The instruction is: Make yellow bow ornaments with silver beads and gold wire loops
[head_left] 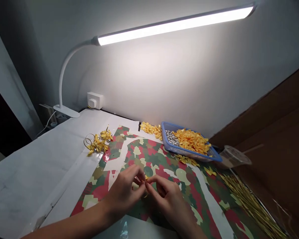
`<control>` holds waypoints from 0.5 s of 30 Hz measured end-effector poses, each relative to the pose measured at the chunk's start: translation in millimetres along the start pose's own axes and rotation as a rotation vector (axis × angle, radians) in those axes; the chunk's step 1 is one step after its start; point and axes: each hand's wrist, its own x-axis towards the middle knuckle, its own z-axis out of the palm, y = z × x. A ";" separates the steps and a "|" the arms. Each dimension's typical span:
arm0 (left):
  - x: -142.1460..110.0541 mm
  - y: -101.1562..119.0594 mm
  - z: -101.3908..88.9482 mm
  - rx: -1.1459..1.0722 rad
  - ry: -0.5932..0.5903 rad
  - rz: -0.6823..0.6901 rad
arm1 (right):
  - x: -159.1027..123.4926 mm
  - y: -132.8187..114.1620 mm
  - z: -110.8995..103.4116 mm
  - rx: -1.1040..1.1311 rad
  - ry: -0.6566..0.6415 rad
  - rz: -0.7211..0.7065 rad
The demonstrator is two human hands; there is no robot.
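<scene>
Pinching, left hand point(126, 187): thumb and forefinger drawn together at a small yellow piece point(147, 178); grip narrow.
Pinching, right hand point(169, 195): thumb and forefinger likewise narrow, tips meeting the left hand's at the same piece.
Piece, location: between the two hands' fingertips, over the camouflage-patterned sheet point(154, 154).
Piece, axis: only a sliver shows above the fingertips; its pointing direction and long axis cannot be told.
Strand: a thin curved strand point(145, 196) shows just below the fingertips; whether it joins the piece is unclear.
Obscured: most of the piece and the lower fingers of both hands; forearms cut off at the bottom edge.
Beyond left hand: yellow bow cluster point(99, 142), somewhat to its left.
Beyond right hand: blue basket point(216, 157) with yellow pieces point(191, 141) and silver beads point(171, 138).
Right of right hand: thin stems point(251, 205), running obliquely toward the lower right, ends cut off.
</scene>
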 end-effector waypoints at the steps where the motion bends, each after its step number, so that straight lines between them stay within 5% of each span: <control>1: -0.2 -0.8 0.0 0.004 -0.002 -0.003 | -0.1 -0.5 -0.3 0.038 0.014 -0.014; 10: 0.2 -8.0 -0.3 0.018 -0.025 -0.092 | 1.8 8.3 4.5 0.709 -0.148 0.063; 15: 0.4 -6.7 -0.4 -0.002 -0.037 -0.126 | 3.9 14.6 14.3 0.521 -0.073 0.115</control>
